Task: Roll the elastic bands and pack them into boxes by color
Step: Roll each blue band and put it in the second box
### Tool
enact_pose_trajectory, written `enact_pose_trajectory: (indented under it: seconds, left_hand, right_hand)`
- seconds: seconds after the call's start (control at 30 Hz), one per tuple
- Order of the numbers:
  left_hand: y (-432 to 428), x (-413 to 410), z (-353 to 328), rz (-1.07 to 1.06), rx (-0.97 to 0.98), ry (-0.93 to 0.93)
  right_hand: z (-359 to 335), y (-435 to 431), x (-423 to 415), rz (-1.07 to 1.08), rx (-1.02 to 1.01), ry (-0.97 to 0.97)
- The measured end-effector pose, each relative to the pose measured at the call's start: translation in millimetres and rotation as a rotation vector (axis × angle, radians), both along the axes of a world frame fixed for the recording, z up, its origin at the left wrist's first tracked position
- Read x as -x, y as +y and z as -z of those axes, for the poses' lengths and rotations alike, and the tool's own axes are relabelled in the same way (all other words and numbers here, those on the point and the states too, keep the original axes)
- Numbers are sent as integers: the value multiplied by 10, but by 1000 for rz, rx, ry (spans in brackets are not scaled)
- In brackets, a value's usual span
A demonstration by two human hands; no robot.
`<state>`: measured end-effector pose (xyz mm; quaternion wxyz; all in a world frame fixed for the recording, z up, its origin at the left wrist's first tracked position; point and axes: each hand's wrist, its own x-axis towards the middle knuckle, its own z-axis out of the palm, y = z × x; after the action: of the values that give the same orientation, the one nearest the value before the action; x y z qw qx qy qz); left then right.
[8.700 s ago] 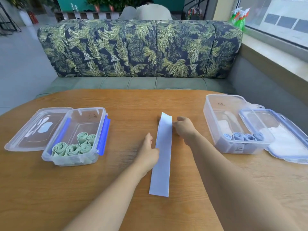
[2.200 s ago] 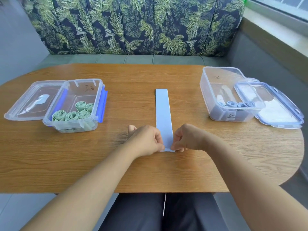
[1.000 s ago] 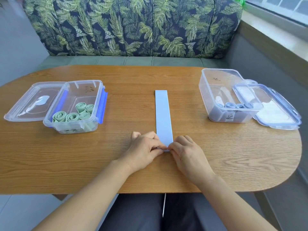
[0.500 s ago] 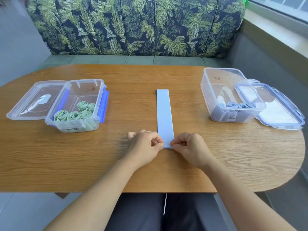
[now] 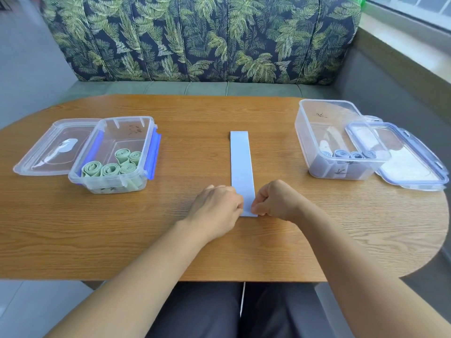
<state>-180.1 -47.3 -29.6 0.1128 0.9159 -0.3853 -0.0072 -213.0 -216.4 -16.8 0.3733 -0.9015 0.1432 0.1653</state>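
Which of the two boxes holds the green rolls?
The left box: it holds green rolls; the right box holds blue rolls, coloured like the flat band.

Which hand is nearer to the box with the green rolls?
The left hand. It pinches the near end of the blue band, to the right of the box; the right hand is on the band's other side, farther away.

Left hand (image 5: 216, 207) and right hand (image 5: 275, 201) seemingly pinch the near end of the blue band (image 5: 240, 162)
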Motion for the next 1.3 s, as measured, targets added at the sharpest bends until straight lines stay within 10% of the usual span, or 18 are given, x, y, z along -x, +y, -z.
enact_pose_trajectory:
  seconds: [0.37,0.7,1.3]
  left_hand:
    - [35,-7,109,117,142,-40]
    - [42,-52,159,42,192,78]
    - [6,49,195,-154,260,112]
  right_hand:
    - [11,-16,46,-12,-24,-34]
    - [465,160,509,-20,215,-677]
    - [293,128,220,-110,261,-483]
